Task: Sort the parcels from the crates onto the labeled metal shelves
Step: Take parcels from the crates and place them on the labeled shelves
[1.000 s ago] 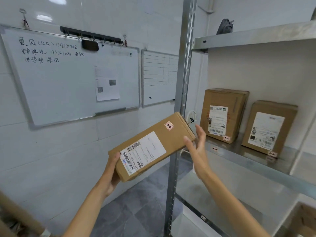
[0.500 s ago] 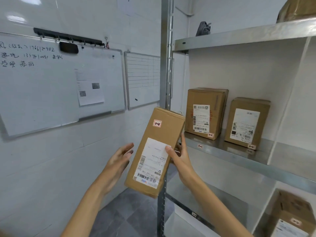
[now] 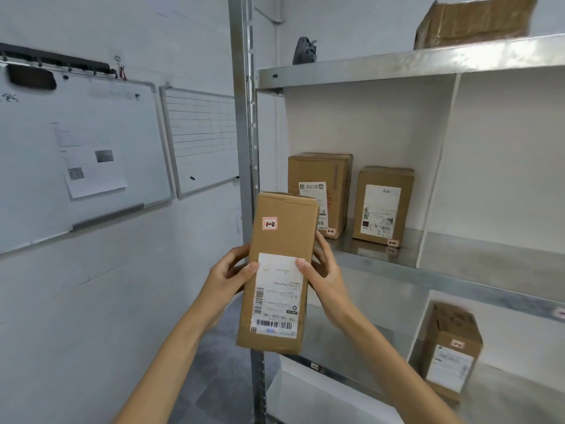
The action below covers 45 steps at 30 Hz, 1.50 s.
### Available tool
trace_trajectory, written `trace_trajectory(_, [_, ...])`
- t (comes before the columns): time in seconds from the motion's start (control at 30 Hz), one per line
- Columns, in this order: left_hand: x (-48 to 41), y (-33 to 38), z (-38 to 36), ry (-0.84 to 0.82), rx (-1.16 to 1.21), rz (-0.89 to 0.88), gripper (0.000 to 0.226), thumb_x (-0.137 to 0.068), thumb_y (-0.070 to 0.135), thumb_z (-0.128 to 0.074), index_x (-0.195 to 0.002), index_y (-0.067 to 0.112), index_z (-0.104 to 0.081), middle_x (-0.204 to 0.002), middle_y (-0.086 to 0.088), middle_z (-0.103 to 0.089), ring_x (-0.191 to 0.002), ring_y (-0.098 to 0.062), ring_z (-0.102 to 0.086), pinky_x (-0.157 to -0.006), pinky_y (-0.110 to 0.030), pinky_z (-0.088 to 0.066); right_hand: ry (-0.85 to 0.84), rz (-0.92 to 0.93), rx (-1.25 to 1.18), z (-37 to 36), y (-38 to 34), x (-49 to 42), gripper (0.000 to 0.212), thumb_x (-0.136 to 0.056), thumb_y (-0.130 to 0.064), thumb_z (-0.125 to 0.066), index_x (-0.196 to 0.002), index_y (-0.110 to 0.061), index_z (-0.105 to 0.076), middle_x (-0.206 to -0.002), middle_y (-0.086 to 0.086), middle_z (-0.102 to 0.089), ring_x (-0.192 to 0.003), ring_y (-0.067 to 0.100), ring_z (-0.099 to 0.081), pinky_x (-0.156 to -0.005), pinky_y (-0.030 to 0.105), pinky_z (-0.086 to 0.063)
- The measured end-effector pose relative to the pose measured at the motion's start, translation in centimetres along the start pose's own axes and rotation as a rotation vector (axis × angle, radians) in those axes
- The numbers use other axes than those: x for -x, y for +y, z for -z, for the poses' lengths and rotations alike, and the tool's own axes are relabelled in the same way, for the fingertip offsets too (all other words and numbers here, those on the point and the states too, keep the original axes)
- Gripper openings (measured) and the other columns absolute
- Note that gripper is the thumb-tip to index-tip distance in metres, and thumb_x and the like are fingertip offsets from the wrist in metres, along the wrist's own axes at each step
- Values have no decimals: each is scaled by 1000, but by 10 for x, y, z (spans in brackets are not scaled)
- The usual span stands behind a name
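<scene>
Grips parcel with left hand and right hand, thumbs pressed on its label, fingers curled behind. Holds it upright just in front of post, turned up from last second's tilt, left hand back on. Reads tag 1-2 now, so probably not for the bay of 1-1 boxes right of post.

held parcel: it hides the fingertips of the left hand and right hand behind it. its small label print is too fine to read. it covers the lower left corner of the tall parcel just behind it. far left of it, the whiteboard is cut by the frame edge. high to its right, the top parcel is cropped and blurred. below right, the lower parcel has an unreadable sticker.
</scene>
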<state>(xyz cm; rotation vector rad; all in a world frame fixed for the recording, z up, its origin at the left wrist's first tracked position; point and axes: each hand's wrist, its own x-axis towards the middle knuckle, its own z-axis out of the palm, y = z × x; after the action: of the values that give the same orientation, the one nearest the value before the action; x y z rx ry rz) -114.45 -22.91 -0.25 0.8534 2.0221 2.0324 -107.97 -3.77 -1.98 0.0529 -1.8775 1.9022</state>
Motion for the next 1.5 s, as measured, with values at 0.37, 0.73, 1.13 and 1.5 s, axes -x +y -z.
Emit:
trace_trajectory(0.37, [22,36,-99,-181,50,-96,44,-84,29,-60,-127,31,-51,-118,10,-65,-108,-9,-63,-81,-27,-56,161,78,15,86,-52,67,90,-65,-48,-76,-141,-44,-29,-139,-6,-51,-123,13,-54,-103,46,-46])
trace_trajectory(0.73, [95,79,-253,-316,101,-181,49,-87,17,-59,-130,36,-43,-116,25,-62,-112,5,-56,-80,-15,-52,251,129,213,211,-124,193,78,-85,-32,-65,-148,-38,-20,-139,-17,-44,-101,-14,-59,-75,14,-53])
trace_trajectory(1.13, [104,103,-369,-307,126,-280,59,-86,32,-54,-142,34,-34,-137,10,-52,-128,-8,-47,-95,-29,-50,350,214,440,300,-171,234,78,-80,-53,-55,-148,-40,-20,-142,-17,-47,-124,2,-50,-102,39,-47])
trace_trajectory(1.5, [19,102,-417,-267,176,-277,51,-98,9,-41,-145,26,-31,-125,11,-56,-105,11,-56,-74,-10,-50,244,209,570,347,-179,165,92,-89,-25,-63,-149,-41,5,-147,-25,-27,-123,-7,-42,-92,16,-47])
